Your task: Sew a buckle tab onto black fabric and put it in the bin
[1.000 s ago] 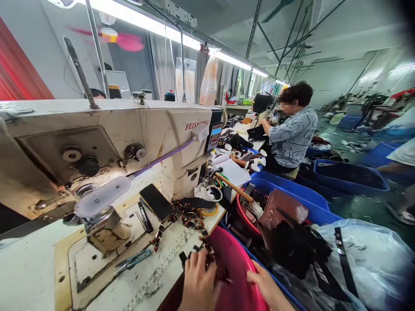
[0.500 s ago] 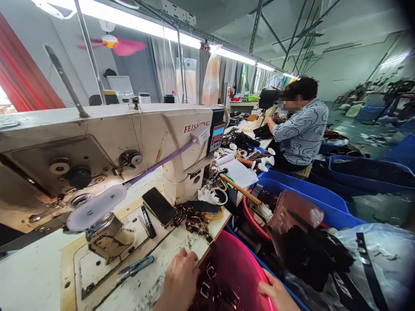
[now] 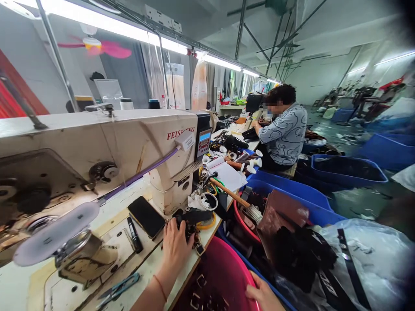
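Observation:
My left hand [image 3: 177, 242] lies over a heap of small dark straps with metal fittings [image 3: 191, 231] on the table. Its fingers are stretched forward and spread, with the tips partly hidden among the pieces. My right hand [image 3: 264, 294] grips the rim of a pink basin [image 3: 223, 255], held against the table's edge. Several square metal buckles [image 3: 196, 300] lie inside the basin. Beside my left hand are a black phone [image 3: 147, 217] and a black marker pen [image 3: 134, 234]. Blue-handled thread snips [image 3: 119, 290] rest nearer to me.
A sewing machine [image 3: 152, 151] with a lamp [image 3: 58, 235] fills the left. Thread spools and a brush [image 3: 254, 213] are beyond the basin. Blue bins [image 3: 292, 188] with leather pieces and a plastic bag [image 3: 382, 255] stand right. A co-worker [image 3: 282, 129] sits farther along.
My left hand has moved forward from the table edge beside the basin onto the heap of straps. The right hand keeps its hold on the basin. The view has shifted right.

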A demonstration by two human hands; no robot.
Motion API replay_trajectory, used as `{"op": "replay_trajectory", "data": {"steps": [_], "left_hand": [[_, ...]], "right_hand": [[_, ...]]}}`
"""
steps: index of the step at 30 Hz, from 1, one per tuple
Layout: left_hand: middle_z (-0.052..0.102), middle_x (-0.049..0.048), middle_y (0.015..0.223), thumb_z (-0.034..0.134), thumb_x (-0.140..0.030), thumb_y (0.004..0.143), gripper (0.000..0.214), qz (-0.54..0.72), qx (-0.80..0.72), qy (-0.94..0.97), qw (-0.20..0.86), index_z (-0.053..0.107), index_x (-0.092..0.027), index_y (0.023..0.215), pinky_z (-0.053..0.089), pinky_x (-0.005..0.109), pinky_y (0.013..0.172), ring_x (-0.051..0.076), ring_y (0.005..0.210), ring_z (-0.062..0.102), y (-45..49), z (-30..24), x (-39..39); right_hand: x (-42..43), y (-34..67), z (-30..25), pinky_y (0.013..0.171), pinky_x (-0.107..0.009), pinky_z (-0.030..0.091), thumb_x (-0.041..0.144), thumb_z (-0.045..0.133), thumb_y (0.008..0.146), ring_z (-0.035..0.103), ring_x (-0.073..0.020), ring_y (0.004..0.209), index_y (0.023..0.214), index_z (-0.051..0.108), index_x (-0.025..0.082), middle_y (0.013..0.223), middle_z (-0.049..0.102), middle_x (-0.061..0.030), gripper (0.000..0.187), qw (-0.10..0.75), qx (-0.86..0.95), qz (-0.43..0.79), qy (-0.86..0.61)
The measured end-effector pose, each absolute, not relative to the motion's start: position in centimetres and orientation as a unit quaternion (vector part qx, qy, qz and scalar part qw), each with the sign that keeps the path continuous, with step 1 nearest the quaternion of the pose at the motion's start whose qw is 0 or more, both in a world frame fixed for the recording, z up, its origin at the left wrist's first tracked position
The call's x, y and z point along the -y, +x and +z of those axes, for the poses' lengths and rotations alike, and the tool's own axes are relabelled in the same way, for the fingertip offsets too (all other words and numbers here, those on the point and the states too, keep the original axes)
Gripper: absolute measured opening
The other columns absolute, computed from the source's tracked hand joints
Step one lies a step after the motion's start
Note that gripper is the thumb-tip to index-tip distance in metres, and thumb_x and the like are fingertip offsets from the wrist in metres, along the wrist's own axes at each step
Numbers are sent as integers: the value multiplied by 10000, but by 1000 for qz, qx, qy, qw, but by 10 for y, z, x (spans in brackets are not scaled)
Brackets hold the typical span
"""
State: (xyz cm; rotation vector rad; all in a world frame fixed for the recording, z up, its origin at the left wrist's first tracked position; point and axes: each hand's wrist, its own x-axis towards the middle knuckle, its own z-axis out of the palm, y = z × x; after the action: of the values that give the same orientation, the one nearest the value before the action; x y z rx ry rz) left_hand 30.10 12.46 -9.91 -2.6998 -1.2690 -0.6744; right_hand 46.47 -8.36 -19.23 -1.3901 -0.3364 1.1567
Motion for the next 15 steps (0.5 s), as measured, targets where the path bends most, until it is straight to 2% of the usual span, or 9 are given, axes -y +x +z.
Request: {"op": "replay_trajectory", "data": {"steps": [2,6,10,15], "left_hand": [[534,173,1215,543,-300,854,341,-213,406,-888,35,605,-159,1159,450,480,943,325,1109,542,291,-104,-112],[506,159,1227,563,-338,842,383,-231,400,-887,23,566,-184,1192,485,477,902,324,1108,537,268,-116,-94],[520,124,1165,531,-308,862,279,-274,396,-876,11,575,-215,1121,507,460,861,298,1060,551,250,-124,-88],[546,104,1127,527,-220,842,187,-298,358,-885,-6,593,-240,1015,502,451,854,280,1028,549,237,-126,-65]], "right_hand": [[83,461,-188,505,-220,378,195,518,501,502,-120,494,704,584,202,547,584,48,214,608,131,504,-599],[81,454,-175,542,-252,446,196,513,514,580,-158,519,779,594,204,570,630,36,277,619,89,528,-575],[79,449,-167,559,-268,478,174,530,519,627,-183,554,854,618,207,622,657,35,348,629,69,543,-553],[77,446,-166,539,-261,472,175,540,506,606,-165,515,894,640,203,650,669,30,401,632,54,540,-554]]}}
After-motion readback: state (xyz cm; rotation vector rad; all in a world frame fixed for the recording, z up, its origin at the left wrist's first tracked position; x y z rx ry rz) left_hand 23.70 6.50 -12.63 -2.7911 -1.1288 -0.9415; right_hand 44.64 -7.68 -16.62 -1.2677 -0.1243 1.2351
